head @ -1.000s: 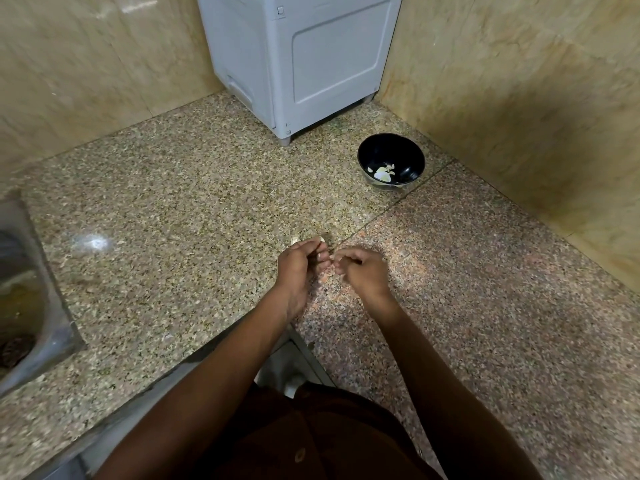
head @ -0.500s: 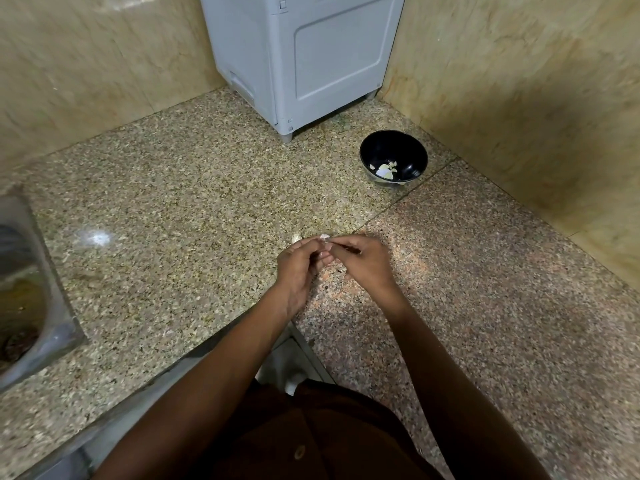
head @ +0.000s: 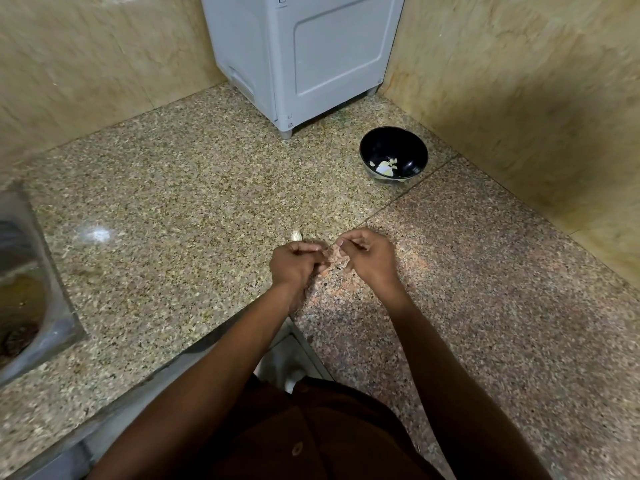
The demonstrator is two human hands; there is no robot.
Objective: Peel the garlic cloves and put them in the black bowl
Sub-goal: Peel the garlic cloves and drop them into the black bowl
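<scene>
Black bowl [head: 393, 154] upright on granite counter near corner, holding a few pale garlic pieces [head: 385, 167]. One unpeeled clove [head: 295, 235] lies on counter just beyond left hand.

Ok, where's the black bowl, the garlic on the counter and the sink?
black bowl [head: 367, 147]: head view, left inner wall.
garlic clove [head: 295, 235]: head view, its middle, beyond the left hand.
sink [head: 52, 308]: head view, metal rim.

No text, label, brand, number or sign can be read anywhere, also not on the grey appliance [head: 304, 53].
</scene>
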